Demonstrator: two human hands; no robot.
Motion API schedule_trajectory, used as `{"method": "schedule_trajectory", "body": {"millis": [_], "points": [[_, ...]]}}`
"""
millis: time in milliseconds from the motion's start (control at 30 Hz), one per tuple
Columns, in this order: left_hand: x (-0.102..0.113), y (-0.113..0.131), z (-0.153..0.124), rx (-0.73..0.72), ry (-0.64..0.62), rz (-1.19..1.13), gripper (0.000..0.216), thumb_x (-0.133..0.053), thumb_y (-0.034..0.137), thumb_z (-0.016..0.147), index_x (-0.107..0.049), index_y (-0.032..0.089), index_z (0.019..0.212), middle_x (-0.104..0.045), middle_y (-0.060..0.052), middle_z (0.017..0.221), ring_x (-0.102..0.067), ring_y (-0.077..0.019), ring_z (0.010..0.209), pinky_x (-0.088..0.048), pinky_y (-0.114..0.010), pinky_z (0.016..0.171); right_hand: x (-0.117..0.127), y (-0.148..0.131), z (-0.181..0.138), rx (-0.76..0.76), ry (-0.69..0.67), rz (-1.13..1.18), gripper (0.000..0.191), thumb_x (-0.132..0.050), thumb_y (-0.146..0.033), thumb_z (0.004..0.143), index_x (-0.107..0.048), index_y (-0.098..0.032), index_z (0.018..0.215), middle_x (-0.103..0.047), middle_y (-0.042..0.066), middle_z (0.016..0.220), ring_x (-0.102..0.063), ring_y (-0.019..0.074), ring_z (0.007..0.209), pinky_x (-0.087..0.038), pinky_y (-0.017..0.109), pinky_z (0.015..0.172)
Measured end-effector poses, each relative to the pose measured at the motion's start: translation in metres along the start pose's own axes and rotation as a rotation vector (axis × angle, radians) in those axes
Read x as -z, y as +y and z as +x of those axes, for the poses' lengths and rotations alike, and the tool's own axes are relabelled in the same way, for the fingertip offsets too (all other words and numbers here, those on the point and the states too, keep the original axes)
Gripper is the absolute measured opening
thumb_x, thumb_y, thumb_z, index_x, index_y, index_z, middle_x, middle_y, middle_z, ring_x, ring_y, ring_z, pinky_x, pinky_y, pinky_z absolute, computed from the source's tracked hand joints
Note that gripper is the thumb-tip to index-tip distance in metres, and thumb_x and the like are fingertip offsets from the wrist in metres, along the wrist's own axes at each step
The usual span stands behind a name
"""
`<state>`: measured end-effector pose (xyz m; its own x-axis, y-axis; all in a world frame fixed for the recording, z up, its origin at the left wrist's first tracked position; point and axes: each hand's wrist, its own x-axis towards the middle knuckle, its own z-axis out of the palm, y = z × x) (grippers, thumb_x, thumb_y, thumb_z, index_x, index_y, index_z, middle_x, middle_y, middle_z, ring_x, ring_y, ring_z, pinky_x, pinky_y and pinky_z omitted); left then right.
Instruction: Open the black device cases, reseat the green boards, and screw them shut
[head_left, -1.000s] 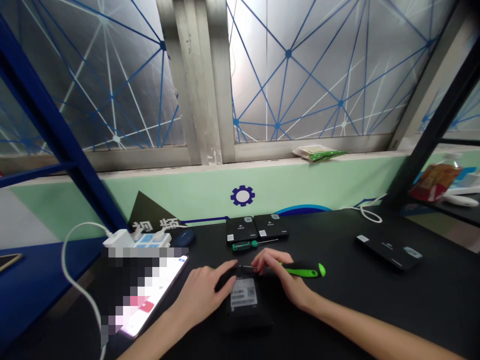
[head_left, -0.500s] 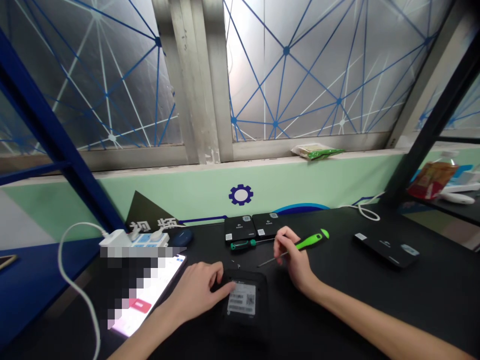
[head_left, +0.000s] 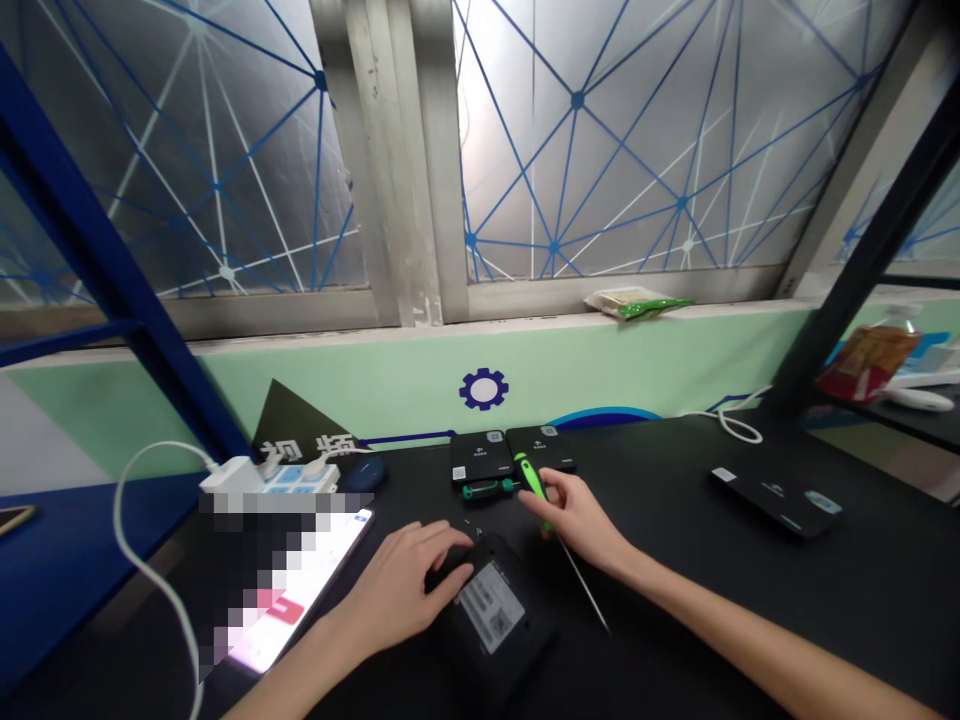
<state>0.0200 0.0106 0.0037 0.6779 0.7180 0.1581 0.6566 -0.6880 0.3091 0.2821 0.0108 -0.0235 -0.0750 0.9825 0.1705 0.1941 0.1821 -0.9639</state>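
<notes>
My left hand (head_left: pixel 416 580) grips the upper left corner of a black box-shaped device (head_left: pixel 529 630), its thumb beside the white label (head_left: pixel 491 607). The device lies turned at an angle on the black table. My right hand (head_left: pixel 577 515) is closed round the bright green handle of a screwdriver (head_left: pixel 535 490). The screwdriver's long thin shaft points down and right, towards me, to the right of the device. A few small screws (head_left: pixel 474 528) lie just beyond the device. Behind them rests a second screwdriver with a dark green handle (head_left: pixel 487 490), its shaft mostly hidden by my right hand.
Two flat black boxes (head_left: pixel 481 455) stand against the wall, and another black box (head_left: pixel 776 500) lies at the right. To the left are a lit phone (head_left: pixel 300 590), a white power strip (head_left: pixel 300 478) with a cable, and a dark blue round object (head_left: pixel 365 472).
The device has turned on the table under my left hand. In my right hand the green screwdriver has swung round, its shaft now pointing towards me instead of left.
</notes>
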Motion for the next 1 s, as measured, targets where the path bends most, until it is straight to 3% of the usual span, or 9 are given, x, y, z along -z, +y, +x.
{"method": "schedule_trajectory", "body": {"millis": [67,167,333,500,667,800,1000], "points": [[-0.0032,-0.0011,0.0020,0.052,0.052,0.020,0.024,-0.048,0.042,0.099,-0.064,0.025,0.103,-0.058,0.001,0.077,-0.055,-0.0182,0.069,-0.038,-0.029,0.065,-0.0005,-0.0007,-0.0017,-0.014,-0.022,-0.137,0.018,-0.063,-0.036,0.087,-0.058,-0.019,0.091,-0.046,-0.009,0.049,-0.049,0.0118,0.043,-0.037,0.022,0.046],[-0.0041,-0.0004,0.0019,0.086,0.082,0.043,0.025,-0.050,0.045,0.097,-0.063,0.024,0.095,-0.057,0.001,0.074,-0.055,-0.0188,0.066,-0.039,-0.030,0.064,-0.0015,-0.0013,-0.0046,-0.013,-0.003,-0.354,0.035,-0.063,-0.030,0.085,-0.058,-0.020,0.118,-0.048,-0.010,0.047,-0.049,0.0134,0.042,-0.034,0.023,0.046],[-0.0010,0.0012,-0.0041,-0.042,0.072,0.029,0.013,-0.053,0.030,0.092,-0.062,0.023,0.099,-0.061,0.000,0.085,-0.059,-0.0193,0.075,-0.045,-0.040,0.085,-0.0024,-0.0021,-0.0053,0.038,-0.004,-0.568,0.034,-0.066,-0.026,0.080,-0.064,-0.018,0.113,-0.054,-0.006,0.055,-0.052,0.0149,0.052,-0.035,0.025,0.053],[-0.0052,-0.0039,-0.0055,-0.066,0.082,0.024,0.020,-0.047,0.028,0.098,-0.062,0.025,0.112,-0.065,-0.004,0.105,-0.063,-0.0231,0.096,-0.036,-0.051,0.105,-0.0021,-0.0047,-0.0054,0.043,-0.026,-0.601,0.039,-0.067,-0.022,0.077,-0.063,-0.016,0.115,-0.056,-0.005,0.060,-0.055,0.0157,0.057,-0.037,0.025,0.056],[-0.0076,-0.0043,-0.0027,-0.066,0.103,0.013,0.022,-0.043,0.026,0.101,-0.062,0.026,0.113,-0.065,-0.004,0.104,-0.063,-0.0224,0.094,-0.043,-0.046,0.097,-0.0019,-0.0018,-0.0078,0.042,-0.080,-0.679,0.058,-0.065,-0.017,0.074,-0.054,-0.023,0.130,-0.054,-0.008,0.056,-0.055,0.0157,0.054,-0.032,0.023,0.053],[-0.0080,-0.0034,-0.0008,-0.058,0.149,0.012,0.023,-0.042,0.025,0.101,-0.063,0.024,0.109,-0.065,-0.004,0.101,-0.063,-0.0217,0.090,-0.045,-0.041,0.091,-0.0021,0.0012,-0.0087,0.059,-0.086,-0.768,0.049,-0.067,-0.023,0.076,-0.059,-0.025,0.125,-0.060,-0.004,0.062,-0.058,0.0167,0.057,-0.030,0.023,0.054],[-0.0102,-0.0045,0.0001,-0.054,0.160,-0.005,0.021,-0.042,0.024,0.101,-0.062,0.025,0.107,-0.065,-0.003,0.099,-0.063,-0.0216,0.090,-0.047,-0.038,0.085,-0.0018,-0.0027,-0.0096,0.081,-0.071,-0.858,0.033,-0.052,-0.037,0.094,-0.061,-0.024,0.123,-0.064,-0.001,0.062,-0.062,0.0200,0.059,-0.030,0.025,0.055]]}}
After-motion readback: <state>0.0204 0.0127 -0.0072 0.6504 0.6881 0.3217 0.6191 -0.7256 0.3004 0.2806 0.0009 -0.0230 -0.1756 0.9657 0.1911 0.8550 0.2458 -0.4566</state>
